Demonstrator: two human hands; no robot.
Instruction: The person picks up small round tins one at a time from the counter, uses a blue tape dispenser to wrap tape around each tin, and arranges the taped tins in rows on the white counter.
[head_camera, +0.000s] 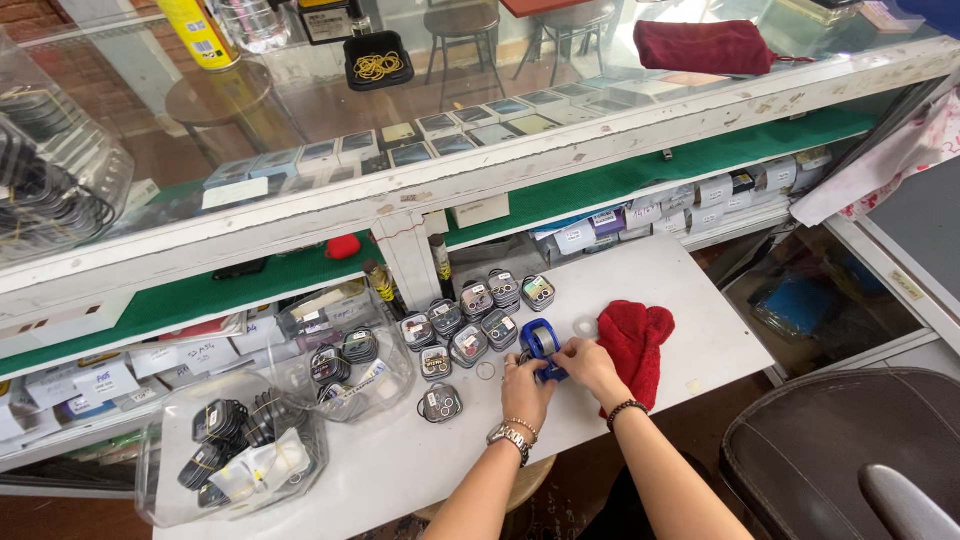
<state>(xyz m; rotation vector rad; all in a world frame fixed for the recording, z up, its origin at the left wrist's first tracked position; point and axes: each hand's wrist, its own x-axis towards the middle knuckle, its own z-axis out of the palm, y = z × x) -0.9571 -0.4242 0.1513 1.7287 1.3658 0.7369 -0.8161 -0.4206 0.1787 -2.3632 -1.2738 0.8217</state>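
Observation:
Both my hands meet over a white pull-out shelf (700, 300) under a glass counter. My left hand (524, 385), with a metal watch and a bracelet at the wrist, and my right hand (588, 362), with a dark bead bracelet, together grip a small blue object (540, 342) with a ring-shaped end. Just left of it lie several small square clear cases (470, 345) holding round parts. One more case (441, 403) sits apart, nearer to me. A red cloth (636, 340) lies directly right of my right hand.
Two clear plastic tubs (345, 385) with dark ring-shaped parts stand at the left of the shelf. Boxed stock lines the green shelves (700, 155) behind. On the glass top (300, 110) are a black tray of rubber bands (378, 62) and a maroon pouch (705, 45). A dark chair (850, 450) is at right.

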